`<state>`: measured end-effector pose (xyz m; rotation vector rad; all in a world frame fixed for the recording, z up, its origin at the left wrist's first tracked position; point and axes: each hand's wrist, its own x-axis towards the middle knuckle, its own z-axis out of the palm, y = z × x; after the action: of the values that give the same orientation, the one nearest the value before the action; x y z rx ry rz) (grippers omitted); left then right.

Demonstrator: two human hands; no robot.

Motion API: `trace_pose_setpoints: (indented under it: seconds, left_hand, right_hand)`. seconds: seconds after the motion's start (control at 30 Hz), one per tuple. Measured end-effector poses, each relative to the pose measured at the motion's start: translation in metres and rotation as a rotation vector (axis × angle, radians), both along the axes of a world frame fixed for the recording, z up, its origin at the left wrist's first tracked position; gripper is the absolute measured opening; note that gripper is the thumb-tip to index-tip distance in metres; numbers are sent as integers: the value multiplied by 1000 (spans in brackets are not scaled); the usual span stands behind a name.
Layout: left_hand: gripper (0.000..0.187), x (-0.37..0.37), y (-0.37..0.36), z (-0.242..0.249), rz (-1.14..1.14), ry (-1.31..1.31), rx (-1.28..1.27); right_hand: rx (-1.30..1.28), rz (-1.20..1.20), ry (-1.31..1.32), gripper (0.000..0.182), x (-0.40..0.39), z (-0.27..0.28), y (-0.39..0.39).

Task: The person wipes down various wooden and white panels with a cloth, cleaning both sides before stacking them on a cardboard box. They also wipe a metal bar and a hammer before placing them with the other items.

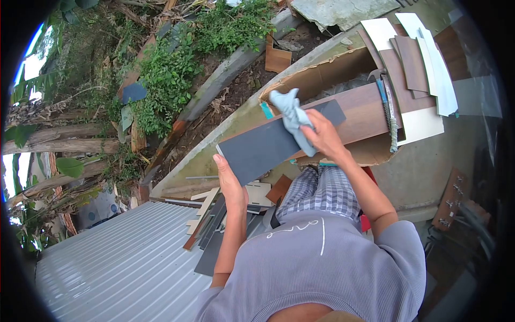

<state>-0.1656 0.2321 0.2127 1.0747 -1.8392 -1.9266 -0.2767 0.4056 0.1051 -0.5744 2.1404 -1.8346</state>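
A dark grey plank (260,147) lies slantwise in front of me, its far end over a brown wooden board (362,115). My left hand (232,182) grips the plank's near left end, thumb along the edge and the other fingers hidden beneath. A pale blue-grey cloth (294,119) is bunched in my right hand (323,134), which presses it onto the plank's upper face near the middle. The brown board rests across an open cardboard box (327,75). At the board's right lies a hammer (382,88) with a blue and pale, wrapped-looking handle.
Brown and white board pieces (407,70) are stacked at the box's right. Offcut strips (206,212) lie beside my left arm, by a corrugated metal sheet (123,263). A concrete curb (230,70) edges soil and plants (166,80). A board with metal fittings (450,198) stands far right.
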Motion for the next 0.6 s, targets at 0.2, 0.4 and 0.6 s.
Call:
trace_pose_setpoints:
  seconds: [0.2, 0.4, 0.6]
  left_hand:
    - [68, 1, 8, -7, 12, 16, 43]
    - [69, -4, 1, -3, -16, 56, 31]
    - [68, -1, 5, -4, -8, 48, -5]
  right_hand:
    - [-179, 240, 507, 43, 53, 75, -56]
    - [109, 209, 334, 52, 23, -14, -30]
    - [386, -192, -61, 46, -15, -224, 59]
